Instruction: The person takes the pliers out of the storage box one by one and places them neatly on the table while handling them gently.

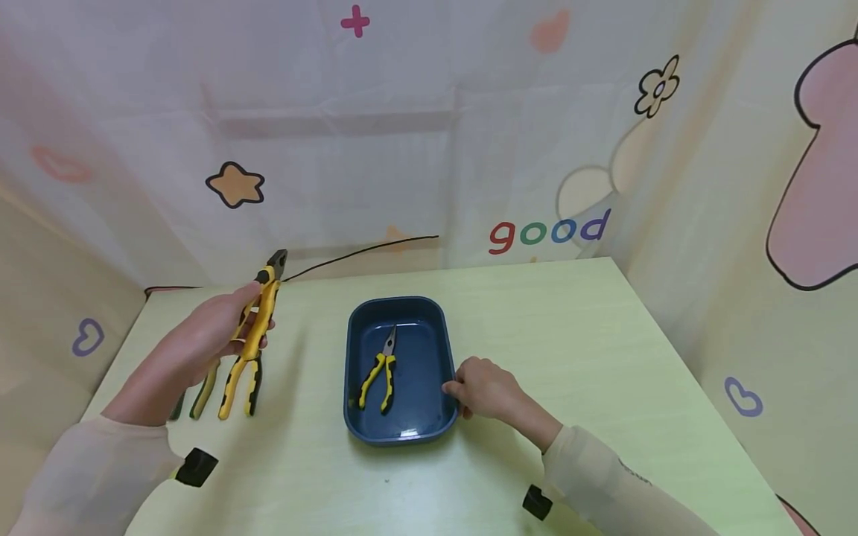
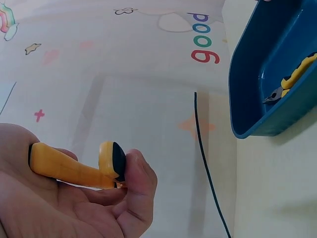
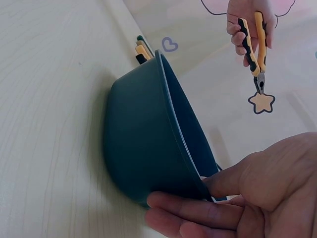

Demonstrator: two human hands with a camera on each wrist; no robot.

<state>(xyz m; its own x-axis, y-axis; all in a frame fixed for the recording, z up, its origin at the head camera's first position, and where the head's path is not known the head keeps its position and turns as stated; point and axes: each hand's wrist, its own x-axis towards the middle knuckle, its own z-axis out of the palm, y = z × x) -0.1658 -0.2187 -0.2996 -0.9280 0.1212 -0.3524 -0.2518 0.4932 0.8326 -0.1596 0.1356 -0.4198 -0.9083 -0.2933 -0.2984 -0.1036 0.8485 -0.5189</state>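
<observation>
By the left hand [image 1: 224, 318], fingers curled, yellow-handled pliers [image 1: 267, 304] were held above the tabletop [image 1: 570, 335]. By the right hand [image 1: 488, 387], the blue tray [image 1: 422, 391] was pinched at its right rim; long-nosed pliers [image 1: 389, 345] were contained inside.

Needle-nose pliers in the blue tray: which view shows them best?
The head view: the needle-nose pliers show whole from above. The left wrist view shows jaws and partial handles; the right wrist view, none of them.
</observation>
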